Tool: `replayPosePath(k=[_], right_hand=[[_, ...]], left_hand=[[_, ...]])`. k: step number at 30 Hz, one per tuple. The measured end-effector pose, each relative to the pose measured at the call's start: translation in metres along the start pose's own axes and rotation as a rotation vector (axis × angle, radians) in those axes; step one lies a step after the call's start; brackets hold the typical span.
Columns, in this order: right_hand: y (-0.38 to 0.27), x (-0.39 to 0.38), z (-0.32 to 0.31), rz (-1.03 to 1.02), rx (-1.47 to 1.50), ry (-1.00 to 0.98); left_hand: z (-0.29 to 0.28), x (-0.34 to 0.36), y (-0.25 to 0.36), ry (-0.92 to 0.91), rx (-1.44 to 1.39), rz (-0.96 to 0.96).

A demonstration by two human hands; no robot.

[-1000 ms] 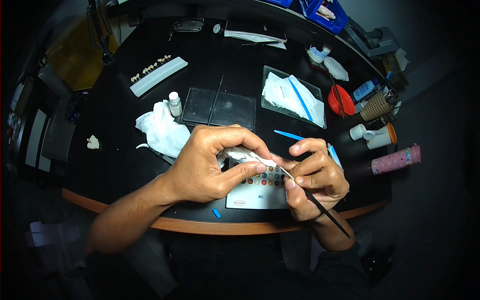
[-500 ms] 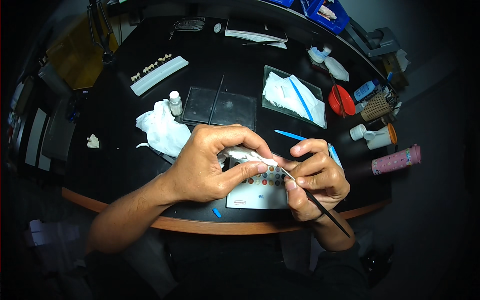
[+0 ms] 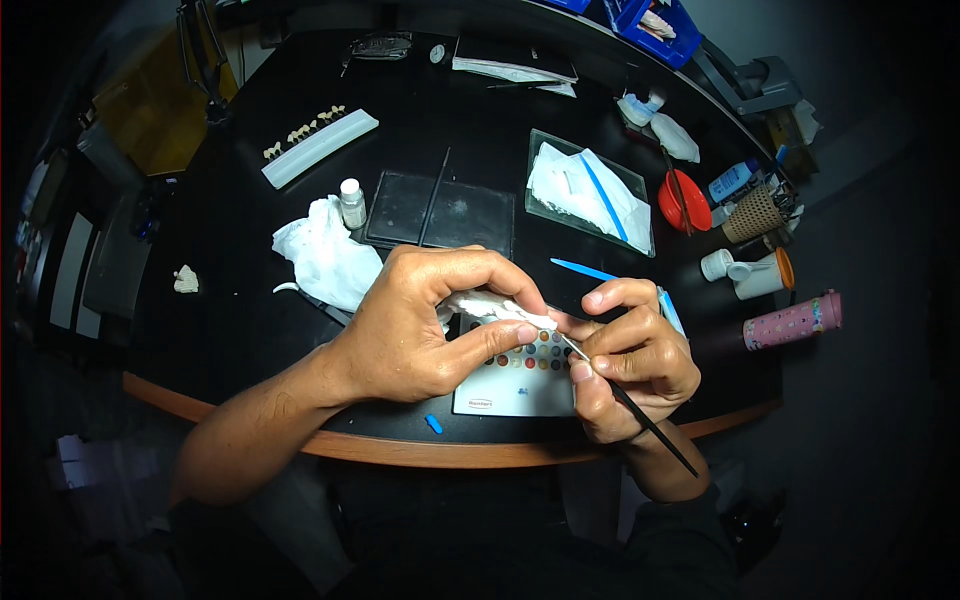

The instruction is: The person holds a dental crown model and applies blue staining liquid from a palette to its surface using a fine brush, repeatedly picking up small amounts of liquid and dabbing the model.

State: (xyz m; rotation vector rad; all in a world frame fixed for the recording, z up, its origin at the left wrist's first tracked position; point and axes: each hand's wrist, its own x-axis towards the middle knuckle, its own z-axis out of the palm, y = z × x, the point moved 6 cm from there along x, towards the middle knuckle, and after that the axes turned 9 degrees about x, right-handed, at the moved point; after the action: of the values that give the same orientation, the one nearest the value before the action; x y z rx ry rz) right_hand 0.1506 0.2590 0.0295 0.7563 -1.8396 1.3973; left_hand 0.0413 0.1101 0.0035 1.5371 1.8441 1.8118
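Note:
My left hand [image 3: 420,330] grips a white lumpy piece [image 3: 485,305], which looks like a dental cast, between thumb and curled fingers. Much of the piece is hidden by that hand. A thin brush [image 3: 640,410] with a dark handle is pinched in my right hand [image 3: 635,365]. Its pale, slender front part reaches the right end of the white piece, near my left thumb tip; whether the tip touches it I cannot tell. Beneath both hands lies a white palette [image 3: 535,400] with rows of small coloured round spots.
Behind my hands lies a flat black case [image 3: 475,215] with a brush [image 3: 435,195] across it. A white bottle [image 3: 351,205] and crumpled tissue [image 3: 325,260] are to its left. A glass tray [image 3: 537,225], red bowl [image 3: 672,215] and pink tumbler [image 3: 790,320] stand rightward.
Hardly anything differs: both hands keep their grips and places, and the brush stays at the right end of the white piece. The view has shifted very slightly.

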Motion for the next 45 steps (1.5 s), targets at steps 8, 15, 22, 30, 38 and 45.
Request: replayPosePath(k=[8, 15, 22, 30, 38, 45], right_hand=[[-0.0011, -0.0006, -0.0021, -0.028, -0.076, -0.003], [-0.0021, -0.001, -0.0011, -0.019, -0.09, -0.029], [-0.0014, -0.0018, -0.0017, -0.026, -0.083, -0.029], [-0.003, -0.0001, -0.0015, -0.018, -0.074, -0.024], [-0.0024, -0.001, -0.0021, -0.025, -0.054, -0.007], [-0.0011, 0.0, -0.0001, -0.028, 0.001, -0.002]], left_hand=[[0.0017, 0.0, -0.0035, 0.004, -0.026, -0.009], [0.001, 0.0017, 0.0001, -0.012, 0.004, 0.019], [0.0011, 0.0015, -0.0006, 0.01, -0.038, -0.022], [0.0019, 0.0007, -0.0015, -0.011, -0.034, 0.014], [0.0018, 0.0, -0.0013, -0.03, -0.028, -0.031], [0.0018, -0.0004, -0.0027, -0.03, -0.034, -0.038]])
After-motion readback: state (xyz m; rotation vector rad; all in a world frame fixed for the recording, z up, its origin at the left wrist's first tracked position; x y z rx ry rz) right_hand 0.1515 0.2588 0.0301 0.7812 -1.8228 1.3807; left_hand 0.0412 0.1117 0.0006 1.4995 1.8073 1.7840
